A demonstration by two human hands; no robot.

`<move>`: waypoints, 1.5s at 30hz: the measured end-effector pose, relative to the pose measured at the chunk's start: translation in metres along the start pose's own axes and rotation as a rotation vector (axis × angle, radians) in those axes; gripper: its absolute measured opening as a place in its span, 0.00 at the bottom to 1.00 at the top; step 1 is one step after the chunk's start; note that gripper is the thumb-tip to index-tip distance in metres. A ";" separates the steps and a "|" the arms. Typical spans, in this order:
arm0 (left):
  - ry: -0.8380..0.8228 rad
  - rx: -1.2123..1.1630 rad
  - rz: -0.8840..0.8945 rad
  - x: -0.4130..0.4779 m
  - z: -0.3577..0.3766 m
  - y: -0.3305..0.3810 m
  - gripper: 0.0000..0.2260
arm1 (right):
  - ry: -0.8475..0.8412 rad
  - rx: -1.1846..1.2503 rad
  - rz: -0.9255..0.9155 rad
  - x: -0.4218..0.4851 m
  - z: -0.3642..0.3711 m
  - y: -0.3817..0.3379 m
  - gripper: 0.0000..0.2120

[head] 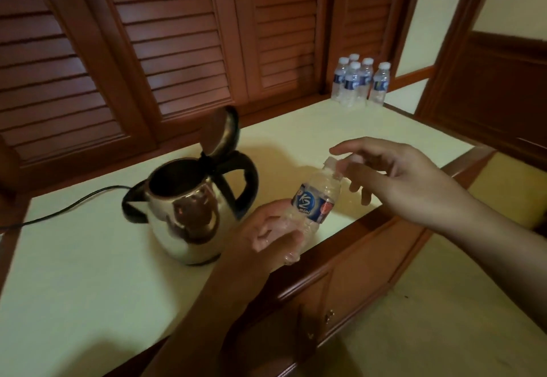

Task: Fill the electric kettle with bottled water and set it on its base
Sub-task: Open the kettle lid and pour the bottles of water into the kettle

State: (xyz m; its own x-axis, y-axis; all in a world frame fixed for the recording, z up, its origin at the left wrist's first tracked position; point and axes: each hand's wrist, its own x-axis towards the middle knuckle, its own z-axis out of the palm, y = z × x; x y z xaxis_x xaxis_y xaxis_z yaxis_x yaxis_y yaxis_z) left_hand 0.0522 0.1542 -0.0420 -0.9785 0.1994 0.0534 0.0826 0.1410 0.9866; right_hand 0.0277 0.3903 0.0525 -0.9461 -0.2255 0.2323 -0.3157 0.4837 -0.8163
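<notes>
L hand (275, 228) grips the lower part of the tilted water bottle (318, 199). R hand (393, 175) has its fingers at the cap (331, 163), but w/ the blur I cannot tell if they pinch it. Kettle (183, 211), lid up, stands on the counter (74, 258) just left of L hand. Spare bottles (359, 82) stand far beyond R hand.

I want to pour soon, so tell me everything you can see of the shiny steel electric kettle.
The rounded, mirror-polished steel kettle stands on the pale countertop. Its hinged lid is flipped up, leaving the dark mouth open. A black loop handle arcs down from the hinge; a black cord reaches a black part on the opposite side. The left hand, gripping a clear water bottle, is close in front.
</notes>
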 end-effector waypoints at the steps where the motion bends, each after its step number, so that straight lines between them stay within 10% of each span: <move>1: -0.009 0.005 0.006 0.007 0.014 0.002 0.18 | -0.004 0.032 0.038 0.000 -0.011 0.009 0.27; 17: -0.001 0.140 0.002 0.177 0.240 0.035 0.18 | 0.096 0.106 0.037 0.049 -0.211 0.175 0.20; 38: 0.321 0.052 -0.002 0.437 0.274 -0.014 0.17 | 0.003 0.454 0.092 0.271 -0.245 0.335 0.18; 45: 0.616 0.182 -0.121 0.491 0.296 -0.028 0.12 | -0.015 0.160 0.213 0.336 -0.238 0.405 0.43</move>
State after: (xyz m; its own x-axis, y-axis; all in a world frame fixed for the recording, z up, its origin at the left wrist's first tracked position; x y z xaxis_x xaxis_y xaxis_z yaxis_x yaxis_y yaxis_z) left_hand -0.3750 0.5353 -0.0893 -0.9077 -0.4129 0.0754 -0.0576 0.3006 0.9520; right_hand -0.4347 0.7115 -0.0745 -0.9885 -0.1458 0.0400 -0.0935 0.3816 -0.9196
